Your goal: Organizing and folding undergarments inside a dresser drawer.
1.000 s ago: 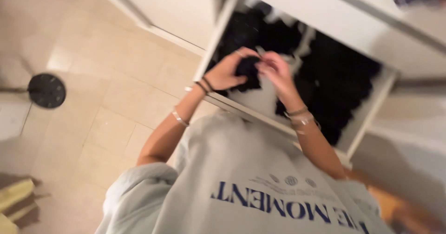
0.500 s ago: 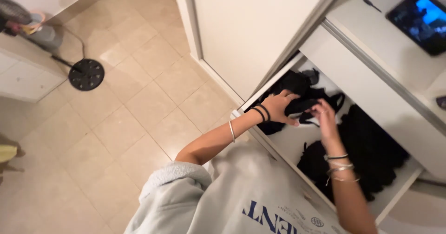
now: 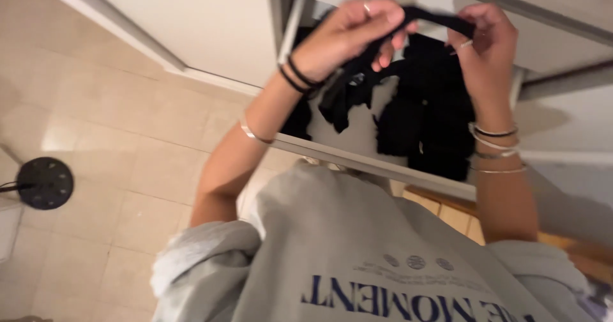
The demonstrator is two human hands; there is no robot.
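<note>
- Both of my hands have come up out of the drawer since half a second ago, lifting the black garment (image 3: 364,73) with them, and my view has swung round so the drawer now sits at the far edge.
- My left hand (image 3: 348,31) pinches one end of the garment's strap; my right hand (image 3: 488,41) pinches the other end, so the strap runs taut between them.
- I hold it stretched and raised so the rest hangs free, clear of the pile below.
- Its loose part dangles toward the near left of the open white drawer (image 3: 383,162).
- More dark clothes (image 3: 428,117) lie heaped in the drawer's right half.
- A round black stand base (image 3: 43,183) sits on the tiled floor (image 3: 128,137), well to the left.
</note>
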